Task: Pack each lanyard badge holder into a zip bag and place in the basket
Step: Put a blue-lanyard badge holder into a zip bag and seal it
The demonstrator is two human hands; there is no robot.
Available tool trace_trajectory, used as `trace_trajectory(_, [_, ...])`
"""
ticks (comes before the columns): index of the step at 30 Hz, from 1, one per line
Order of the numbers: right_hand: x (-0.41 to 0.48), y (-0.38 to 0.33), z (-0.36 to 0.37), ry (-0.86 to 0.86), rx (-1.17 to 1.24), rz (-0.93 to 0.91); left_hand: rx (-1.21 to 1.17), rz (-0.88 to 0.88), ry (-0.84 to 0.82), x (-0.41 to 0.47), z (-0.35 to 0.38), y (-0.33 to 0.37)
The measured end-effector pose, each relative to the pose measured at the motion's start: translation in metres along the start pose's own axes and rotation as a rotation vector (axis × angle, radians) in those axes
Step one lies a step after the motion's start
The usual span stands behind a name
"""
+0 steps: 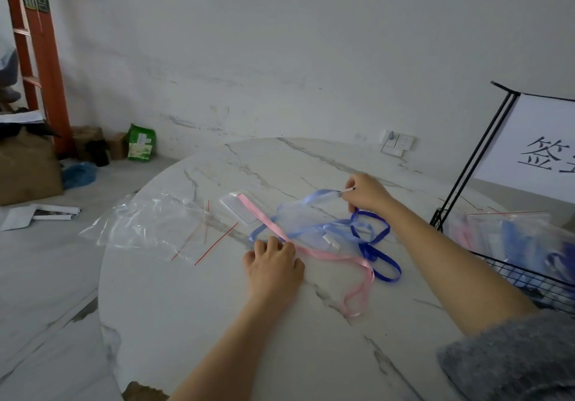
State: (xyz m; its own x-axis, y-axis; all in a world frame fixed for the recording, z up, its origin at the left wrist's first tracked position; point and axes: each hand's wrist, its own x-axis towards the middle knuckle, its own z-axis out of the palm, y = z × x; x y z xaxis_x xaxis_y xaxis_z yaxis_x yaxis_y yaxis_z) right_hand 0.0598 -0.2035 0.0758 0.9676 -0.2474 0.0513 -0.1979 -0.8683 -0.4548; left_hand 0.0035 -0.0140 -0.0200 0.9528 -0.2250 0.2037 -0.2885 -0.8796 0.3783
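Note:
On the marble table (217,313) lies a clear zip bag (308,223) with a blue lanyard (376,245) partly inside it; dark blue loops spill out to the right. My right hand (368,194) pinches the bag's far corner together with the blue ribbon. My left hand (273,264) presses down on the bag's near edge, fingers bent over a pink lanyard (329,256). The pink ribbon runs from a clear badge holder (239,209) toward the table's front. Empty zip bags (155,225) with red seal lines lie to the left.
A black wire basket (529,279) at the right table edge holds several packed bags (510,239). A sign with black characters (541,148) stands behind it. Cardboard boxes (28,167), a green packet (141,142) and an orange ladder (43,58) are on the floor at left.

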Motion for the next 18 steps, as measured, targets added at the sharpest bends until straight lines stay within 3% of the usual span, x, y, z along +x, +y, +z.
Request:
trace_trajectory(10, [-0.066,-0.015,-0.086,0.389,0.443,-0.263,0.009,-0.014,-0.001,0.000,-0.002,-0.001])
trace_trajectory(18, [-0.122,-0.028,-0.119,0.478,0.600,-0.326,-0.043,-0.039,-0.025,-0.004,-0.006,-0.003])
